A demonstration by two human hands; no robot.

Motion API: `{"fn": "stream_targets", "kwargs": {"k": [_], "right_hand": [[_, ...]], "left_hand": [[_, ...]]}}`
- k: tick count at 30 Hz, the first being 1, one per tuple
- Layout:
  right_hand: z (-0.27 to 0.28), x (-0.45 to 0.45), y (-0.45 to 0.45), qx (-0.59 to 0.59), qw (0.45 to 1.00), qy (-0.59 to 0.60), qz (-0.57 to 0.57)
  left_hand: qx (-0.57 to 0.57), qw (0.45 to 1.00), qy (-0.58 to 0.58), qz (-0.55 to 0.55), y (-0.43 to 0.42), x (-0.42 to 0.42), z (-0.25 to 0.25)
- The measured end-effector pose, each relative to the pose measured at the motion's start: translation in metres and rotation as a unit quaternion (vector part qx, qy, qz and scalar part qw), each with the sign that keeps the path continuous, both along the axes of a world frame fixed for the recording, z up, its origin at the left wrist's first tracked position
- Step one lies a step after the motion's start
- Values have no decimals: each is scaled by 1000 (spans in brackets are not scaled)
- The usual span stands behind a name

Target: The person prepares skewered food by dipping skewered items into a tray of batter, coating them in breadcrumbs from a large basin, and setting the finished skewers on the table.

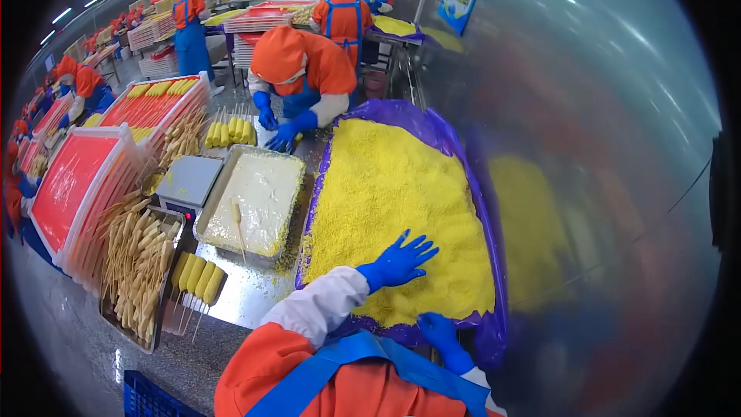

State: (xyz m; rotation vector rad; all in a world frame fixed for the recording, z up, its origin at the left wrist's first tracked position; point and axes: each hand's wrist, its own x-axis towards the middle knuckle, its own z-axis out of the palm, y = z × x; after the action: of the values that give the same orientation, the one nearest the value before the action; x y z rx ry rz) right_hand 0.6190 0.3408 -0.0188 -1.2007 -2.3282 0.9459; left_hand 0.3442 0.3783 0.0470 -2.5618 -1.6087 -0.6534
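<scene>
My left hand (397, 261), in a blue glove, lies spread over the near part of a broad bed of yellow crumbs (394, 185). Its palm faces down, and nothing shows between the fingers. The crumbs rest on a purple plastic sheet (477, 208) with raised edges. My right hand (438, 332), also gloved, is at the sheet's near edge with its fingers drawn together; whatever they hold, if anything, is hidden. To the left, a metal tray of white batter (262, 185) has one skewered stick (238, 220) lying in it.
Several yellow-coated sticks (198, 276) lie near a tray of uncoated skewered sticks (139, 270). A scale (189, 180) and stacked red-lined trays (77, 181) stand left. A co-worker (301, 69) leans over the table's far end. A shiny wall (602, 147) runs along the right.
</scene>
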Motion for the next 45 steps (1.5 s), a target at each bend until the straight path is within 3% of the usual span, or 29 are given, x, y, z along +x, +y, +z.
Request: {"fn": "stream_targets", "kwargs": {"k": [2,4,5,7,8,10,11,12,13,15,16,18,20,23,25,26,27,30,31,33,34,35,36,37,38,40,42,44,45], "right_hand": [[-13,3,-2,7,999,12,38],[-16,-3,9,29,997,-12,-73],[2,-14,17,43,995,-22,-90],[16,-30,28,-10,995,48,-85],[22,-39,32,-65,988,116,-84],[30,-63,29,-114,977,171,-64],[36,-74,24,-148,973,172,-49],[43,-86,18,-184,968,170,-34],[54,-103,12,-189,968,161,-23],[78,-140,-6,-355,898,245,-83],[77,-159,-13,-359,900,234,-81],[72,-204,-30,-368,891,261,-57],[60,-234,-54,-399,892,211,-30],[69,-290,-75,-469,872,135,-40],[66,-344,-74,-417,900,125,19],[70,-377,-75,-370,920,106,76],[74,-417,-83,-374,914,131,86],[64,-528,-94,-308,936,95,143],[61,-555,-99,-312,936,76,143],[61,-592,-108,-345,922,84,156],[61,-605,-111,-376,907,96,165],[55,-609,-109,-365,910,94,175],[52,-603,-108,-361,912,90,172],[50,-590,-109,-221,951,109,187],[47,-574,-109,-78,969,124,201],[40,-524,-98,128,963,92,220],[44,-474,-113,-50,992,-34,111],[26,-448,-127,-115,988,-32,94],[19,-441,-134,-178,981,-19,76]], "left_hand": [[9,999,-21,46,-15,-26,-4],[-59,952,-192,233,-20,-51,-19],[-59,950,-192,239,-24,-61,-17],[-137,833,-407,348,-28,-83,-8],[-132,830,-409,355,-26,-86,-17],[-79,768,-628,95,-16,-81,-50],[-230,671,-703,-51,-21,-81,-50],[-245,671,-694,-96,-32,-92,-26],[-155,618,-769,-53,-42,-99,2],[-15,474,-880,-17,-49,-113,8],[-9,466,-885,-12,-60,-116,-3],[-133,162,-974,-86,-92,-111,-25],[-158,151,-970,-106,-105,-132,-70],[-97,138,-977,-132,-134,-195,-67],[92,93,-986,105,-166,-229,-12],[94,89,-986,106,-182,-239,-14],[113,118,-978,129,-204,-249,-36],[167,296,-893,295,-246,-266,-161],[152,329,-869,335,-249,-264,-192],[22,255,-924,283,-267,-264,-131],[-111,179,-953,218,-271,-267,-105],[-112,178,-954,214,-266,-271,-109],[-119,225,-940,227,-259,-271,-119],[-124,271,-924,240,-253,-271,-128],[-122,268,-927,233,-253,-271,-124],[-90,295,-916,256,-262,-264,-101],[-72,268,-936,217,-271,-258,-86],[-138,338,-907,208,-281,-254,-86],[-147,334,-908,206,-288,-259,-95]]}}
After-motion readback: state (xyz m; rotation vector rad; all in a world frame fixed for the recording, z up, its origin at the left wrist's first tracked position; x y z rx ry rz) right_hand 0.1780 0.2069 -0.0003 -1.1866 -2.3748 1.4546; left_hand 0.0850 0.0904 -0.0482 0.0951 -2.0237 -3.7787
